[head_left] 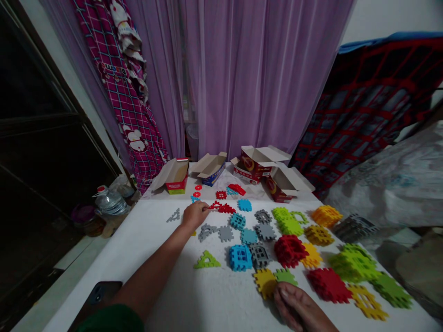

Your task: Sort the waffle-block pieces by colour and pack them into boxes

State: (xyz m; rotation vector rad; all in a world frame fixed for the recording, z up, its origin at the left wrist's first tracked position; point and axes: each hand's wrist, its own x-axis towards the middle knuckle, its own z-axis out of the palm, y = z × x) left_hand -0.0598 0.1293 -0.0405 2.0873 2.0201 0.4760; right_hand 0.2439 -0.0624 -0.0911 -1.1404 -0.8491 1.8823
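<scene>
My left hand (pixel 194 215) reaches far over the white table (pixel 145 240), fingers closed at a flat red toothed tile (pixel 221 207). My right hand (pixel 297 306) rests near the front edge, fingers curled on a yellow toothed tile (pixel 265 280) beside a green one (pixel 286 276). Between the hands stand a blue cube built of tiles (pixel 240 257), a grey tile piece (pixel 259 254) and a green triangle tile (pixel 206 261). Loose blue and grey tiles (pixel 238 228) lie scattered in the middle.
Stacks of red (pixel 290 250), yellow (pixel 326 216) and green tiles (pixel 355 263) fill the right side. Open cardboard boxes (pixel 258 167) line the far edge before a purple curtain. A dark phone (pixel 100 293) lies at the front left. A water bottle (pixel 109 200) stands off the table's left.
</scene>
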